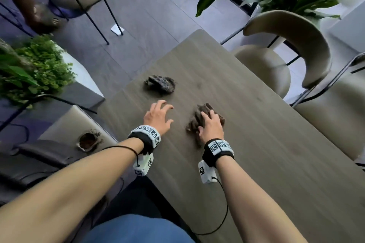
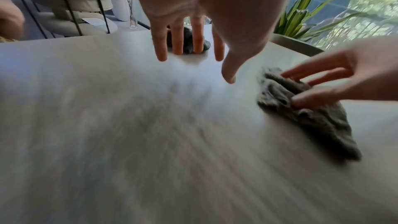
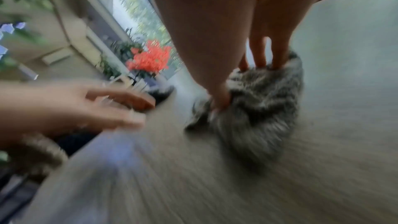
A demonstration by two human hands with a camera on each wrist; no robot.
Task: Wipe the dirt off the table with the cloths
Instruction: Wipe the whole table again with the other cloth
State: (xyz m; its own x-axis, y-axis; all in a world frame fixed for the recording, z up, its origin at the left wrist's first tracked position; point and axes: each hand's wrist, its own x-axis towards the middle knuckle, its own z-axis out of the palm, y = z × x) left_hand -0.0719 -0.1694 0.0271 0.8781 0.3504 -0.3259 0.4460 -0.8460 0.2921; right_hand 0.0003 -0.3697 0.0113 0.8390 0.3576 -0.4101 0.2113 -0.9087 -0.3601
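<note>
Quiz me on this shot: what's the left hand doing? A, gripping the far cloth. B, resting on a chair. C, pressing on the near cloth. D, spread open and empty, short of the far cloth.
D: the left hand is spread with nothing in it, apart from the far cloth, while the right hand presses on the near cloth.

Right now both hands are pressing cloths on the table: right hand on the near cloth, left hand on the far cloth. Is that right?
Not quite. The right hand presses the near cloth, but the left hand is open, short of the far cloth and not touching it; the head view shows the gap.
</note>
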